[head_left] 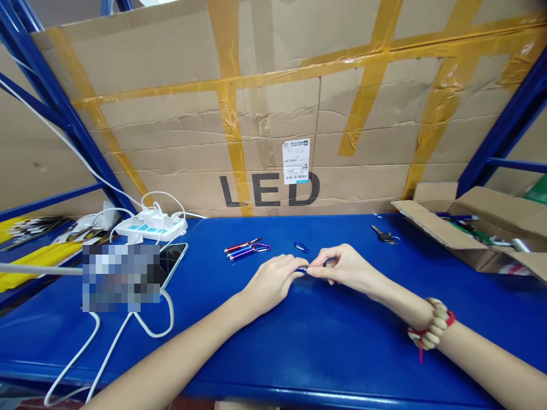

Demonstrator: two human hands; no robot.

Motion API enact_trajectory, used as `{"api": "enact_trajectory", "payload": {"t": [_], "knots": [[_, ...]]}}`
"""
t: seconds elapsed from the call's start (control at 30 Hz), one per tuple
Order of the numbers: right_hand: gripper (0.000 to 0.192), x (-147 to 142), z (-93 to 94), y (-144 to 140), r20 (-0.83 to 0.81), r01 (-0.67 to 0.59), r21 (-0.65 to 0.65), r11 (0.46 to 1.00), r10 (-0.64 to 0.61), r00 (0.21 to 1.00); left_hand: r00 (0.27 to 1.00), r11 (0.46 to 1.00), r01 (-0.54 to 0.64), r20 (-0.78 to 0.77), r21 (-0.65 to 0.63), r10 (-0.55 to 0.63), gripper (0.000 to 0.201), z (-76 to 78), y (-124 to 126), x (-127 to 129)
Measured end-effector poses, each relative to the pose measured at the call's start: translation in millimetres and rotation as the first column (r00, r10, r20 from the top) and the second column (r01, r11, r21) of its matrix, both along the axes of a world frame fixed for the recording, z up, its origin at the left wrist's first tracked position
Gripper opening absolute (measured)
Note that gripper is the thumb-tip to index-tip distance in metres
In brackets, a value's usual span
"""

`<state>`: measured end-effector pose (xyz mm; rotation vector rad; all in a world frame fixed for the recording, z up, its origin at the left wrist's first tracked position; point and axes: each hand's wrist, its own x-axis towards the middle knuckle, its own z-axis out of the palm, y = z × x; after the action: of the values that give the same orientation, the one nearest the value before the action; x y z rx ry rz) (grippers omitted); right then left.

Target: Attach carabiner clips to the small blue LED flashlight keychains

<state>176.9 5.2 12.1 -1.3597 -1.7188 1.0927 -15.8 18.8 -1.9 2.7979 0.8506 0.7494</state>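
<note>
My left hand (276,279) is closed around a small metal-tipped piece (302,269), bluish where it shows and mostly covered by the fingers. From the right, my right hand (342,266) pinches its end between thumb and forefinger, so the two hands meet over the blue tabletop. Just beyond the fingertips lies a loose blue carabiner clip (301,247). Farther left, several slim metal tubes lie side by side, among them a red tube (243,246) and a purple tube (245,253); a carabiner clip shows at their right end.
A key with a ring (386,236) lies at the back right, beside an open cardboard box (470,250) of small items. On the left are a white power strip (151,226), a phone (174,265) and white cables (168,324). A large taped carton (265,142) stands behind.
</note>
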Motion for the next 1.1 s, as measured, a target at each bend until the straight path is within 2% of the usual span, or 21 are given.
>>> {"api": "enact_trajectory", "payload": {"t": [0.2, 0.37, 0.63, 0.83, 1.0, 1.1], "knots": [[0.039, 1, 0.9, 1, 0.003, 0.011, 0.021, 1.0, -0.011, 1.0, 0.995, 0.986, 0.046, 0.09, -0.157, -0.032, 0.02, 3.9, -4, 1], [0.037, 4, -0.1, 4, -0.003, -0.02, 0.025, 0.999, 0.02, 1.0, 0.995, 0.985, 0.07, 0.077, -0.157, -0.058, 0.019, 4.7, -4, 2], [0.03, 4, -12.7, 7, 0.04, -0.062, 0.08, 0.995, 0.059, 0.997, 0.996, 0.979, 0.077, 0.066, -0.191, -0.065, 0.02, 2.3, -4, 0], [0.025, 1, -8.4, 3, 0.138, 0.002, 0.197, 0.98, -0.03, 0.99, 0.991, 0.991, 0.075, 0.123, -0.114, -0.06, 0.021, -2.1, -4, 2], [0.022, 5, -9.8, 3, 0.252, -0.109, 0.253, 0.961, 0.044, 0.967, 0.994, 0.994, 0.105, -0.02, 0.017, -0.105, 0.025, -6.4, 0, -1], [0.025, 4, -11.6, 3, 0.213, -0.088, 0.267, 0.96, 0.031, 0.977, 0.994, 0.994, 0.109, -0.011, 0.027, -0.108, 0.025, -6.1, 1, -2]]}}
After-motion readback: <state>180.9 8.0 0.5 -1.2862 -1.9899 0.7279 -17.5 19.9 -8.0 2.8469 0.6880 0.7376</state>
